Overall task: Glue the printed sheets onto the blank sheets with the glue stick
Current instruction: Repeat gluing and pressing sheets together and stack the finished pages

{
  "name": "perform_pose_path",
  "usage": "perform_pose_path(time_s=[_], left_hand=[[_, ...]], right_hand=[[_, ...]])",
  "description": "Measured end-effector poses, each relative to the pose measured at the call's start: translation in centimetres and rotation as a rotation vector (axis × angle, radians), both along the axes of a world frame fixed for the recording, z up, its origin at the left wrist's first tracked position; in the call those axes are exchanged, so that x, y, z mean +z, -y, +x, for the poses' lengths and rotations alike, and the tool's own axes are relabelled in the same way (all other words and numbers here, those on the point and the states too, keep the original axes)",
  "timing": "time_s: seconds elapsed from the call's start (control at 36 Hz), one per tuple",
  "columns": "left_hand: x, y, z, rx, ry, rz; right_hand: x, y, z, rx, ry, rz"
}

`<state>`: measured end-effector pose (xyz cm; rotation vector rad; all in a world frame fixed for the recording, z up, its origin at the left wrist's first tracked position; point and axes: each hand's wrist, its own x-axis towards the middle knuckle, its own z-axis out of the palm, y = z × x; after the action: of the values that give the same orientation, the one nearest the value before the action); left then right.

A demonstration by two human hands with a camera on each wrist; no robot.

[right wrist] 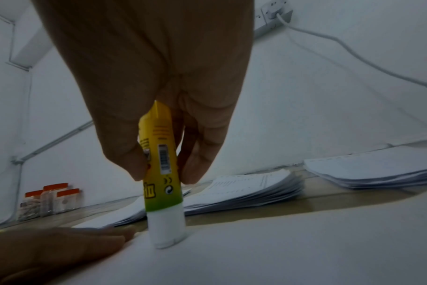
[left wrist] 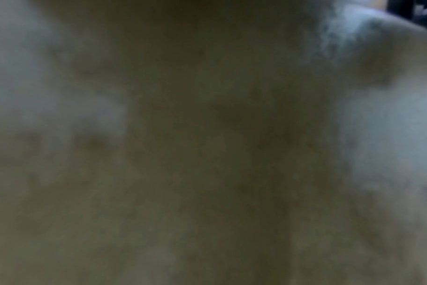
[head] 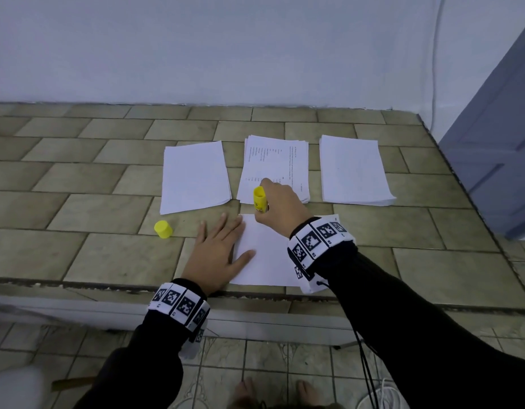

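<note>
- Nearest me, the left hand [head: 218, 250] lies flat, fingers straight and spread, pressing down the left edge of a single white sheet [head: 267, 261] at the front of the tiled counter [head: 107, 252]. Its own wrist view is only a dim blur.
- The right hand [head: 280, 206] has thumb and fingers pinched round the yellow glue stick [right wrist: 162, 173], held nearly upright with its white tip touching the sheet's far left corner.
- I'd judge this the start of gluing that sheet. Light, even strokes running off each edge should coat it without wrinkling; the flat hand ought to stay put so the paper cannot slide, shifting only when the stick needs its spot.
- The yellow cap [head: 163, 229] sits on the counter to the left, well clear of the paper.
- Farther back lie three stacks: a blank stack [head: 194, 175] on the left, a printed stack [head: 274, 163] in the middle, another pale stack [head: 354, 169] on the right.
- Beyond, orange-lidded jars [right wrist: 50, 200] stand by the wall.
</note>
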<state>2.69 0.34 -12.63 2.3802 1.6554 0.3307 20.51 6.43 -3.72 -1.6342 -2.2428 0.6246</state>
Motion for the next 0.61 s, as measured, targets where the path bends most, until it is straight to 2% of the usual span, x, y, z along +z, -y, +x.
perform_pose_path(time_s=[0.36,0.5,0.61], left_hand=[[-0.1,0.1,0.0,-0.010,-0.034,-0.009],[0.1,0.1,0.0,-0.008,-0.053,-0.037],[0.3,0.0,0.1,-0.009,-0.070,-0.061]], right_hand=[[-0.3,1.9,9.9,-0.282,-0.070,0.018],[-0.5,2.5,12.6,-0.340,-0.066,0.060],[0.1,3.2,11.7,-0.338,-0.233,0.117]])
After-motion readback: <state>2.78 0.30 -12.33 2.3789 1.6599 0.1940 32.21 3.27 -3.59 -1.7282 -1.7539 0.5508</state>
